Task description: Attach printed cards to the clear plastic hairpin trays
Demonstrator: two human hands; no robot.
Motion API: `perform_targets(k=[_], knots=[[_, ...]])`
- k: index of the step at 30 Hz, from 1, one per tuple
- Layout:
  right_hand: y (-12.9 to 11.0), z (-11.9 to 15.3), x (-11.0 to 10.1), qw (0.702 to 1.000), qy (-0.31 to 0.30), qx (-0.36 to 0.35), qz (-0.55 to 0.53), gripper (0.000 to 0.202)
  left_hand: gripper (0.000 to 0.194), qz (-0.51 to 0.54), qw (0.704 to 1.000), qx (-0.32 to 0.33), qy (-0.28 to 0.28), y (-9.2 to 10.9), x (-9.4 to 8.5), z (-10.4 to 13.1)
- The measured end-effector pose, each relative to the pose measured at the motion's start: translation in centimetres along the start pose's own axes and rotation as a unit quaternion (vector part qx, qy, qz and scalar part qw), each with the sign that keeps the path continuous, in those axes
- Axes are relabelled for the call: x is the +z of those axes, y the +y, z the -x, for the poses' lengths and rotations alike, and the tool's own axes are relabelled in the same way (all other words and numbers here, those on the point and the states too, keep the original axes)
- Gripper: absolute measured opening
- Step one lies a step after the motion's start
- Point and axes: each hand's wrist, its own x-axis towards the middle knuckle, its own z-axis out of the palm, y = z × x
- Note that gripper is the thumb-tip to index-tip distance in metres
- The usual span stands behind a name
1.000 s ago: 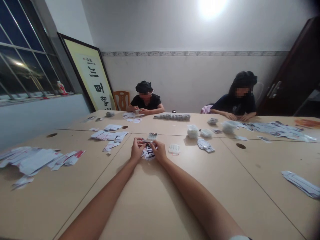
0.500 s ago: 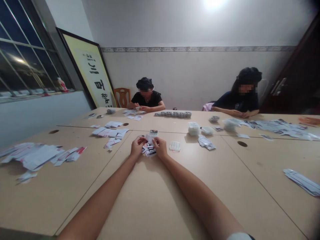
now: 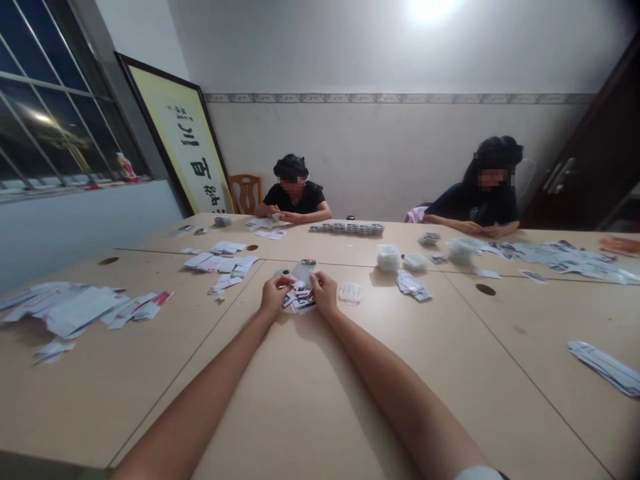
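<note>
My left hand (image 3: 275,295) and my right hand (image 3: 325,292) face each other at the middle of the table, fingers curled into pinches. Between them is a thin translucent plastic piece (image 3: 303,271); the right fingertips grip its edge. What the left fingertips hold is too small to make out. Under and between the hands lies a loose pile of small printed cards (image 3: 302,301). Just beyond the fingers is a dark-edged printed piece (image 3: 309,263). To the right of my right hand, a clear plastic case (image 3: 350,293) rests on the table.
White paper pieces (image 3: 80,310) spread at the left, with more slips (image 3: 220,263) nearer the middle. Stacked clear plastic cases (image 3: 388,259) and a card bundle (image 3: 413,285) stand right of centre. Two people (image 3: 295,193) sit across the table, a row of small stacks (image 3: 347,229) between them.
The translucent piece has shifted slightly away from me. My right hand has moved a little to the right, and its fingers are farther from the left ones.
</note>
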Motion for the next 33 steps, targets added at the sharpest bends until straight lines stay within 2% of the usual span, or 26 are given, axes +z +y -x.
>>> perform_targets(k=[10, 22, 28, 33], knots=[[-0.3, 0.1, 0.0, 0.998, 0.032, 0.036, -0.028, 0.031, 0.032, -0.065, 0.996, 0.057, -0.013, 0.3, 0.2, 0.5], [-0.1, -0.1, -0.2, 0.992, 0.057, 0.083, -0.082, 0.030, 0.026, -0.135, 0.983, 0.124, -0.012, 2.4, 0.7, 1.9], [0.0, -0.2, -0.2, 0.983, 0.083, 0.108, -0.126, 0.030, 0.023, -0.131, 0.982, 0.136, -0.022, 3.3, 1.3, 2.6], [0.1, -0.4, -0.2, 0.973, 0.110, 0.126, -0.157, 0.031, 0.024, -0.101, 0.988, 0.119, -0.011, 3.3, 1.1, 2.4]])
